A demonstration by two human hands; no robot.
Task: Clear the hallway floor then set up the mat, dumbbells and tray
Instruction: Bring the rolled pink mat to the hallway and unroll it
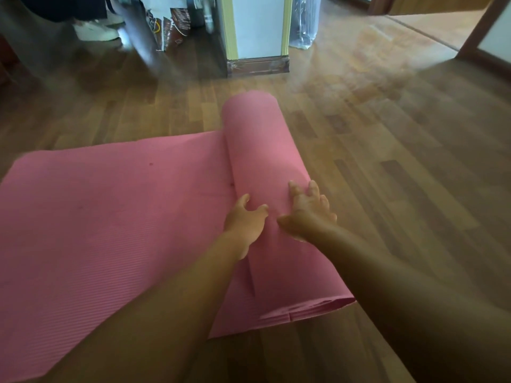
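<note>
Both hands rest on the near half of the roll (265, 167), the coiled part of the pink mat (110, 217): the left hand (244, 221) lies palm-down on the side of the roll that meets the flat sheet, thumb and fingers loosely spread, and the right hand (309, 214) lies just beside it on the crest, fingers splayed over the far curve; neither pinches anything. Left of the roll the mat already lies flat on the wooden floor (387, 161), and right of the roll the boards are bare, so the step in hand looks like unrolling toward that open side. To do it well, I would keep the palms flat and push evenly, moving one hand nearer the roll's far end, since both now press close together and a lopsided push would likely skew the sheet. The near end of the roll shows its layers slightly staggered, a sign that the coil may run off line unless guided. Foam of this ribbed kind should grip the boards and tend to curl back, so pressing down the flat part afterwards seems wise. Beyond the roll stands a pale cabinet (258, 29), with bags (171, 26) and a white shoe (95, 30) to its left, well apart from the mat. No dumbbells or tray are in view.
</note>
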